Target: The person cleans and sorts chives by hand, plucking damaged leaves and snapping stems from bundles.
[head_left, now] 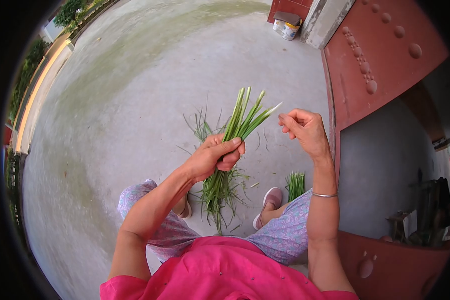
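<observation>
My left hand (218, 156) is wrapped round a bunch of long green stalks (241, 119), their pale ends pointing up and their leaves hanging down between my knees. To the right of the pale tips, my right hand (303, 128) is raised with its fingers pinched together, apart from the bunch. Whether anything small is between those fingers is too small to tell. Loose green leaves (201, 127) lie on the ground behind the bunch. Another bundle of greens (295, 185) sits beside my right shoe.
Grey concrete ground (160, 100) spreads ahead. A red door (380, 60) with round bumps stands open at the right, beside a dark doorway. Near the wall at the top are a white bucket (289, 31) and a dark-lidded container (287, 19). My shoe (271, 198) rests below.
</observation>
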Motion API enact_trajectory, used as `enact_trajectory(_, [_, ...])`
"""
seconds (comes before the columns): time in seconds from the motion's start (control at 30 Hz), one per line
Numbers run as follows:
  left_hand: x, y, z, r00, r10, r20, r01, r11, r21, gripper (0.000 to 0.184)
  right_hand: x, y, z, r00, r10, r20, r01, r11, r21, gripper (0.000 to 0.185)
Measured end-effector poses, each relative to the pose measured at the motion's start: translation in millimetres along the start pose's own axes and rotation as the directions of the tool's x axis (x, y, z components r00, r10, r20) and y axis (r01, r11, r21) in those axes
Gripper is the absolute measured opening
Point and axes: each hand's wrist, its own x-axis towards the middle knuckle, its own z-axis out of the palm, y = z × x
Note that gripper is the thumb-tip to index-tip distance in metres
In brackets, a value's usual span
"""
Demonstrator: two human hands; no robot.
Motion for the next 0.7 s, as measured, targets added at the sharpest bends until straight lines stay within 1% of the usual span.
enact_trajectory(0.1, [-1, 1, -1, 0.998, -0.041, 0.050, 0.047, 0.992, -0.114, 0.026, -3, -8, 11, 0.992, -0.064, 0.110, 0.026, 0.947, 0.321, 0.014])
enact_trajectory(0.2, [0, 0, 0, 0.997, -0.062, 0.055, 0.070, 0.987, -0.148, 0.027, -4, -12, 18, 0.975, -0.086, 0.204, -0.007, 0.909, 0.416, 0.016])
enact_trajectory(0.4, [0, -2, 2, 0.994, -0.090, 0.065, 0.097, 0.987, -0.127, 0.028, -1, 0, 32, 0.980, -0.094, 0.176, -0.002, 0.877, 0.481, 0.013])
enact_trajectory(0.5, [1, -2, 2, 0.993, -0.090, 0.078, 0.100, 0.986, -0.132, 0.029, -2, 0, 35, 0.989, -0.069, 0.128, -0.006, 0.860, 0.511, 0.013])
enact_trajectory(0.6, [1, -4, 4, 0.993, -0.097, 0.072, 0.105, 0.987, -0.118, 0.029, -2, 1, 38, 0.992, -0.052, 0.116, -0.014, 0.864, 0.504, 0.014])
enact_trajectory(0.7, [1, -5, 3, 0.994, -0.077, 0.080, 0.085, 0.990, -0.116, 0.030, -3, -2, 38, 0.995, -0.033, 0.095, -0.024, 0.838, 0.545, 0.015])
